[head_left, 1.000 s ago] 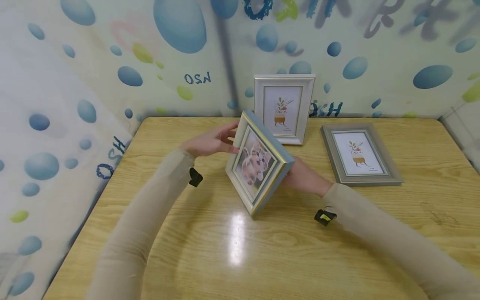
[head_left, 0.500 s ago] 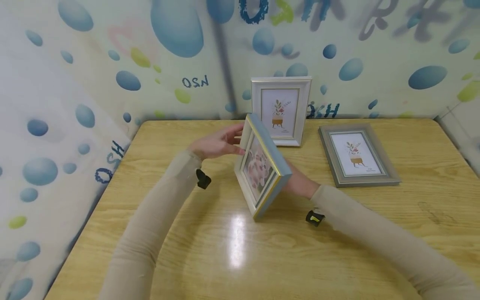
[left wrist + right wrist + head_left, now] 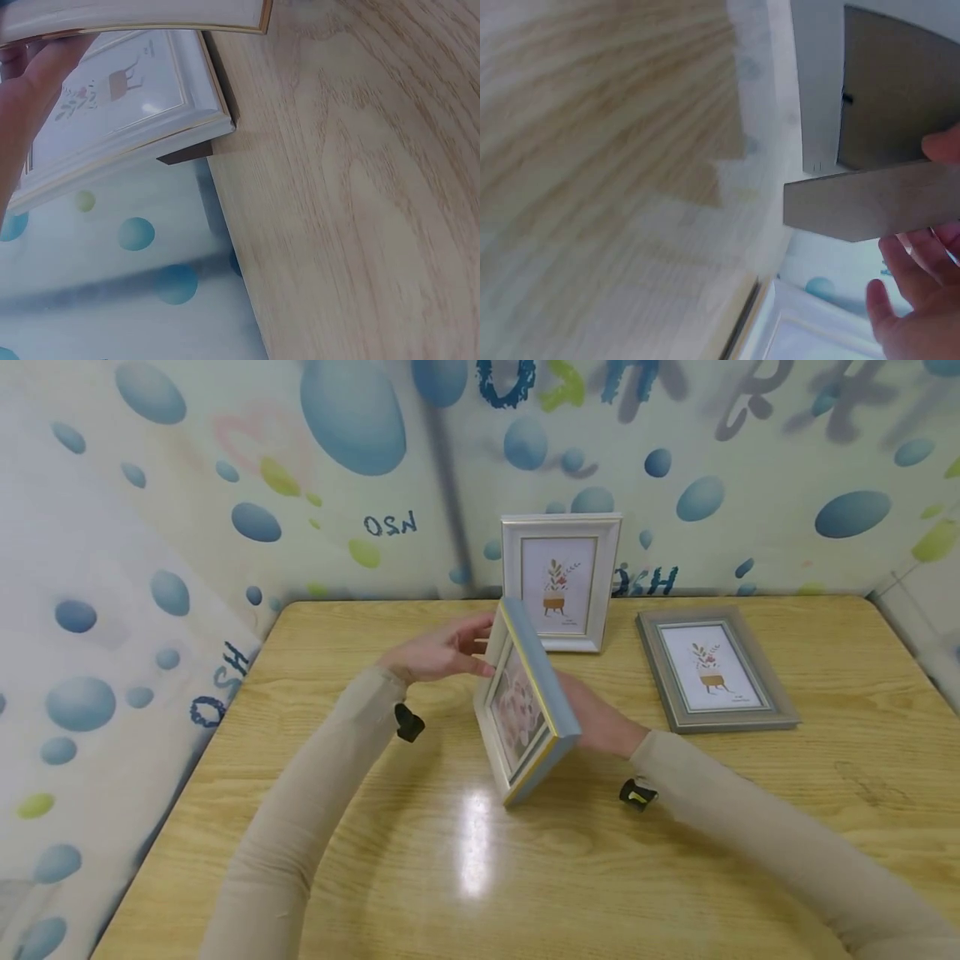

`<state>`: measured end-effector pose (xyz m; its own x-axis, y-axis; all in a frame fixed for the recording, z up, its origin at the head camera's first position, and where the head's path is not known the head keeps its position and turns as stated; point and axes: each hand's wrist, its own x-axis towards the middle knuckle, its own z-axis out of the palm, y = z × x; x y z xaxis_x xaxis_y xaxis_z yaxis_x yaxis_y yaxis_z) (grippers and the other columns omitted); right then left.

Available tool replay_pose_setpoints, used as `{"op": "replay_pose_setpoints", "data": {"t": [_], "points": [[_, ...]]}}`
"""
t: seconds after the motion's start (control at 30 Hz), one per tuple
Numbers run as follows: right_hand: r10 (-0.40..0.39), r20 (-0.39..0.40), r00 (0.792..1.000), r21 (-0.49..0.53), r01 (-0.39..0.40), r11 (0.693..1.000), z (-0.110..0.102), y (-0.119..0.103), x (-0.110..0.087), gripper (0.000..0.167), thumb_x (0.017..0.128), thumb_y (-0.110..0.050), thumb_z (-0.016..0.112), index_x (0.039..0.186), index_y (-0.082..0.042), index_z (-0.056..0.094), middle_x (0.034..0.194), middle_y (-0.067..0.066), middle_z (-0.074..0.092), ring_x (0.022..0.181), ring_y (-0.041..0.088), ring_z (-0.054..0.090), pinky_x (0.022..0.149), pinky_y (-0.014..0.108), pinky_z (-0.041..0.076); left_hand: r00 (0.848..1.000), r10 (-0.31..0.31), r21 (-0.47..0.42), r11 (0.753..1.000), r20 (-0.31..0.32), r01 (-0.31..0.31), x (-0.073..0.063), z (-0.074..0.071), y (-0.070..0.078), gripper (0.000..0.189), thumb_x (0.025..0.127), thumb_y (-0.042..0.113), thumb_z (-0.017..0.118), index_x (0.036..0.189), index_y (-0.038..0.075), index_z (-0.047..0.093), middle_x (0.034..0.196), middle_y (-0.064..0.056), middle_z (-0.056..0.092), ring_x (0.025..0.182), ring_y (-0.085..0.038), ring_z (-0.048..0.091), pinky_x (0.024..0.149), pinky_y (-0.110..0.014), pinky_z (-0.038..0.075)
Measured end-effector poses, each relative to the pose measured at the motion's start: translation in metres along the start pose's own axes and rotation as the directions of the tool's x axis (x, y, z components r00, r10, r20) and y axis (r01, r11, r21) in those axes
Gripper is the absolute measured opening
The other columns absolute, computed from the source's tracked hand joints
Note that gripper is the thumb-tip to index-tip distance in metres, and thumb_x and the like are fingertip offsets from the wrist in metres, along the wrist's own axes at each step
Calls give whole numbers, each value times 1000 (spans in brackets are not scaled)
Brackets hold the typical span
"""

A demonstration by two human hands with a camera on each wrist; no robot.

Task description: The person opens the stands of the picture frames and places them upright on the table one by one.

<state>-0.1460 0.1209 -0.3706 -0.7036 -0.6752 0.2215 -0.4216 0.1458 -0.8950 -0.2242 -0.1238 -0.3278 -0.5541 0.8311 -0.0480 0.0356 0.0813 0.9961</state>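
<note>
In the head view, a picture frame [image 3: 495, 735] with a cream front, gold line and pale blue side shows a pink animal photo [image 3: 517, 706]. It leans at an angle over the table, its face turned to the left. My left hand [image 3: 442, 652] grips its left edge, thumb on the front and fingers behind. My right hand [image 3: 600, 718] is behind the frame, partly hidden by it. The right wrist view shows the brown backing board [image 3: 900, 82] and a stand leg [image 3: 862, 201] swung out from it. The right thumb and fingers lie on opposite sides of this leg.
A white picture frame [image 3: 512, 556] with a plant print stands upright at the table's back edge, near the wall. To the right, a grey-brown frame [image 3: 675, 693] lies face up on the wooden table [image 3: 375, 877]. The patterned wall [image 3: 300, 552] borders the table's back and left.
The held frame has turned so its photo faces further left, and its top corner has come lower. My left hand has shifted right with it. The other two frames stay put.
</note>
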Motion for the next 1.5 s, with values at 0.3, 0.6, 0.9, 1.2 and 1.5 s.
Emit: {"op": "replay_pose_setpoints", "data": {"t": [0.3, 0.6, 0.9, 1.2, 1.5], "points": [[-153, -26, 988, -249, 142, 958, -15, -1, 2, 84, 75, -12, 82, 145, -2, 37, 137, 15, 50, 124, 28, 47, 104, 46, 37, 999, -28, 33, 999, -30, 29, -3, -2, 0, 76, 86, -16, 57, 151, 6, 25, 146, -16, 38, 128, -34, 43, 98, -47, 43], [-137, -46, 990, -290, 117, 950, -14, -1, 0, 76, 79, -9, 80, 143, -4, 40, 136, 15, 51, 124, 28, 48, 103, 45, 38, 999, -3, 38, 999, -50, 5, -3, 2, -1, 78, 84, -18, 57, 152, 6, 25, 143, -17, 41, 125, -36, 46, 96, -47, 45], [-130, -46, 990, -269, 113, 956, -13, -3, -7, 83, 82, -9, 76, 150, -5, 29, 146, 15, 41, 131, 29, 41, 106, 47, 35, 998, 19, 54, 998, -57, -16, -4, 4, -1, 77, 85, -16, 58, 151, 5, 26, 140, -19, 45, 123, -34, 47, 97, -47, 44], [109, -183, 977, -340, -167, 926, -20, -8, -20, 60, 80, -2, 75, 132, 3, 46, 131, 17, 52, 123, 32, 46, 102, 50, 36, 983, 38, 55, 998, -179, -29, -20, -9, 0, 73, 85, -18, 56, 149, 1, 27, 134, -22, 47, 119, -34, 49, 96, -46, 46], [129, -231, 964, -388, -213, 897, -31, 2, -37, 40, 84, 0, 69, 120, 5, 53, 118, 20, 56, 112, 35, 52, 96, 52, 41, 953, 63, 27, 998, -295, -58, -41, -28, -4, 80, 88, -14, 56, 154, 18, 23, 136, -18, 44, 124, -32, 43, 95, -42, 46]]}}
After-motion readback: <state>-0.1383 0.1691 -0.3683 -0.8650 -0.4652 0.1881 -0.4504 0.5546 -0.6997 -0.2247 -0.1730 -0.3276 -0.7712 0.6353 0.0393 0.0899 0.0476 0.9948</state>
